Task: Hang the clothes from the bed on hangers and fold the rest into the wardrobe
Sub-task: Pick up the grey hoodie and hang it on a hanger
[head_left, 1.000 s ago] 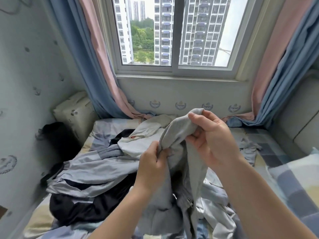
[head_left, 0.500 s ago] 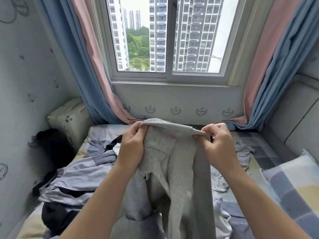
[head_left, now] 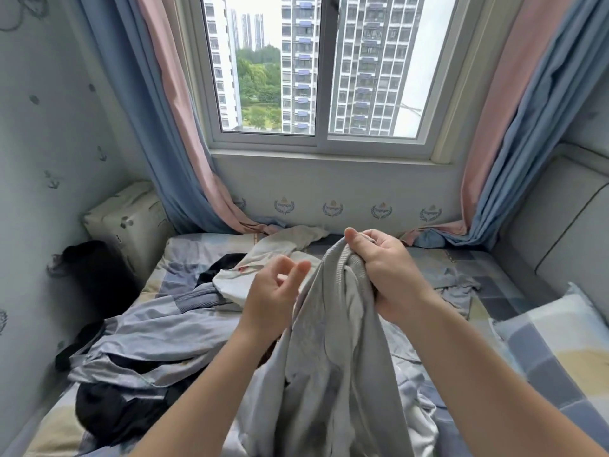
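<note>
A grey knit garment point(head_left: 333, 351) hangs in front of me over the bed point(head_left: 468, 268). My right hand point(head_left: 385, 275) is shut on its bunched ribbed top edge. My left hand point(head_left: 273, 291) is just left of the cloth, fingers apart, holding nothing. On the bed lie more clothes: a white garment point(head_left: 263, 258), a blue-grey shirt point(head_left: 164, 331) and black clothing point(head_left: 112, 413).
The window wall with pink and blue curtains point(head_left: 184, 143) closes the far end of the bed. A cream storage box point(head_left: 131, 222) and a dark bag point(head_left: 95, 275) stand at the left wall. A checked pillow point(head_left: 553, 344) and padded headboard point(head_left: 560, 242) lie right.
Both hands held the garment's top edge stretched wide half a second ago. Now my left hand has let go and my right hand holds the gathered edge alone, lower down.
</note>
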`<state>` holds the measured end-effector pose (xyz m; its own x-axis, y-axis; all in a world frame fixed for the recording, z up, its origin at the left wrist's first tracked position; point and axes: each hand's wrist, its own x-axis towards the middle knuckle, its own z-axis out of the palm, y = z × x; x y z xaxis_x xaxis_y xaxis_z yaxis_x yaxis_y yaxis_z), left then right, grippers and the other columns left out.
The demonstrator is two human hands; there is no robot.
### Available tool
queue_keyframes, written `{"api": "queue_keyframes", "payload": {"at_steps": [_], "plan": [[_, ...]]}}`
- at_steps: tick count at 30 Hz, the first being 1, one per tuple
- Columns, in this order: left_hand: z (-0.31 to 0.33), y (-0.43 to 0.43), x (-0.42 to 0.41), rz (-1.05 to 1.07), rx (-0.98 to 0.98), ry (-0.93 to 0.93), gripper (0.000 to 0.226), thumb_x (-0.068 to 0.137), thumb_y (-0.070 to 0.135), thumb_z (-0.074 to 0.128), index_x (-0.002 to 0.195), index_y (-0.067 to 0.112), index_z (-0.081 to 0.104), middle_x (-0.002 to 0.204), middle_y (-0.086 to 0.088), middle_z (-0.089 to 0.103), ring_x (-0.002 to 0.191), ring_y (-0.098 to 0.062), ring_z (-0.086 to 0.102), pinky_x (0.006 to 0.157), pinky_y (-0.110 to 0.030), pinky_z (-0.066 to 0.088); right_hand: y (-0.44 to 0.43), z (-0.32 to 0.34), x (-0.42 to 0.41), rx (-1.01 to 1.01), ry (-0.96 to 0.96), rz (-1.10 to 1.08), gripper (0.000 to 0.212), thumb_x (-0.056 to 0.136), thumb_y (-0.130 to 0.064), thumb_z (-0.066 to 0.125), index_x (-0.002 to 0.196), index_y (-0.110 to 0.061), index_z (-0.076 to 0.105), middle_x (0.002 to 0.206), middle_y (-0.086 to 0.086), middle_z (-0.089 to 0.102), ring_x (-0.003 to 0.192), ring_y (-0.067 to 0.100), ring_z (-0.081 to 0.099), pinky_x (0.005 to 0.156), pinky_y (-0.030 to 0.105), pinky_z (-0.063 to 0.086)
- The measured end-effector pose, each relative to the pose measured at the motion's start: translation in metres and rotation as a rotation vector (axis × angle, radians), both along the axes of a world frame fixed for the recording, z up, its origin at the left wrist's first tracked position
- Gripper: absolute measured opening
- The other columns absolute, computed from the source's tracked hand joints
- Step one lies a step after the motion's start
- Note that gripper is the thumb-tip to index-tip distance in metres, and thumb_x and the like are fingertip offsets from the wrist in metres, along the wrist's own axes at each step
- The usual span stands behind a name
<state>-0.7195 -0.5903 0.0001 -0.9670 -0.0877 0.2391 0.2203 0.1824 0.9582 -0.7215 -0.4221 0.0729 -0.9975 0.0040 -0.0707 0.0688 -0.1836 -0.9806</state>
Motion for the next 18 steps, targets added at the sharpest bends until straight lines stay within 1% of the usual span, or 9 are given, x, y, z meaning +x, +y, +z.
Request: {"api": "queue_keyframes", "payload": {"at_steps": [3, 5, 8, 10, 11, 13, 14, 16, 18], "plan": [[-0.002, 0.012, 0.025, -0.23, -0.04, -0.043, 0.043, 0.071, 0.058, 0.075, 0.072, 0.019, 0.058, 0.062, 0.003, 0.059, 0.058, -0.015, 0.051, 0.058, -0.037, 0.042, -0.01, 0.008, 0.0, -0.034, -0.004, -0.016, 0.022, 0.102, -0.023, 0.058, 0.086, -0.007, 0.057, 0.069, 0.008, 0.059, 0.057, 0.016, 0.059, 0.058, 0.03, 0.052], [-0.01, 0.022, 0.037, -0.312, -0.174, -0.083, 0.042, 0.068, 0.053, 0.08, 0.083, 0.02, 0.059, 0.073, 0.003, 0.066, 0.066, -0.013, 0.061, 0.061, -0.038, 0.05, -0.014, 0.017, 0.0, -0.057, 0.004, -0.031, 0.019, 0.103, -0.02, 0.056, 0.09, -0.005, 0.057, 0.071, 0.008, 0.057, 0.058, 0.015, 0.057, 0.057, 0.029, 0.052], [-0.024, 0.024, 0.043, -0.312, -0.357, -0.144, 0.038, 0.075, 0.048, 0.069, 0.104, 0.025, 0.061, 0.096, 0.009, 0.07, 0.095, -0.013, 0.067, 0.08, -0.043, 0.055, -0.013, 0.03, -0.002, -0.129, 0.017, -0.04, 0.015, 0.103, -0.016, 0.055, 0.092, -0.006, 0.058, 0.071, 0.007, 0.059, 0.057, 0.014, 0.059, 0.056, 0.028, 0.054], [-0.029, 0.019, 0.04, -0.324, -0.411, -0.219, 0.023, 0.088, 0.045, 0.061, 0.098, 0.024, 0.064, 0.094, 0.007, 0.072, 0.091, -0.012, 0.068, 0.079, -0.041, 0.055, -0.007, 0.036, -0.006, -0.16, 0.045, -0.064, 0.012, 0.101, -0.013, 0.057, 0.093, -0.007, 0.061, 0.073, 0.006, 0.063, 0.062, 0.014, 0.062, 0.062, 0.03, 0.058], [-0.03, 0.017, 0.038, -0.334, -0.396, -0.26, 0.025, 0.093, 0.043, 0.058, 0.089, 0.019, 0.064, 0.085, 0.003, 0.072, 0.081, -0.012, 0.067, 0.072, -0.04, 0.054, -0.003, 0.037, -0.009, -0.163, 0.062, -0.085, 0.01, 0.101, -0.012, 0.057, 0.093, -0.006, 0.062, 0.075, 0.006, 0.064, 0.066, 0.015, 0.063, 0.068, 0.032, 0.058], [-0.03, 0.012, 0.031, -0.324, -0.279, -0.297, 0.041, 0.096, 0.042, 0.052, 0.071, 0.01, 0.053, 0.063, -0.002, 0.058, 0.058, -0.015, 0.053, 0.055, -0.036, 0.042, 0.005, 0.036, -0.016, -0.14, 0.086, -0.152, 0.006, 0.1, -0.01, 0.059, 0.096, -0.007, 0.063, 0.083, 0.008, 0.067, 0.077, 0.019, 0.065, 0.081, 0.037, 0.058], [-0.027, 0.011, 0.028, -0.304, -0.195, -0.309, 0.044, 0.095, 0.041, 0.051, 0.069, 0.006, 0.05, 0.06, -0.004, 0.053, 0.055, -0.017, 0.051, 0.053, -0.034, 0.04, 0.011, 0.033, -0.018, -0.113, 0.089, -0.19, 0.003, 0.099, -0.009, 0.06, 0.1, -0.009, 0.063, 0.09, 0.009, 0.068, 0.084, 0.022, 0.066, 0.088, 0.042, 0.056], [-0.021, 0.008, 0.02, -0.229, -0.043, -0.332, 0.044, 0.099, 0.034, 0.052, 0.071, 0.0, 0.053, 0.063, -0.013, 0.057, 0.055, -0.022, 0.058, 0.052, -0.034, 0.047, 0.021, 0.024, -0.02, -0.058, 0.079, -0.23, 0.015, 0.096, -0.008, 0.063, 0.109, -0.015, 0.062, 0.108, 0.013, 0.07, 0.097, 0.026, 0.067, 0.097, 0.046, 0.054], [-0.012, 0.006, 0.013, -0.144, 0.101, -0.362, 0.038, 0.104, 0.026, 0.051, 0.074, 0.003, 0.059, 0.065, -0.015, 0.062, 0.056, -0.022, 0.065, 0.05, -0.035, 0.054, 0.028, 0.014, -0.017, -0.006, 0.074, -0.203, 0.026, 0.095, -0.007, 0.064, 0.117, -0.021, 0.06, 0.124, 0.014, 0.066, 0.11, 0.025, 0.065, 0.104, 0.046, 0.05]]}}
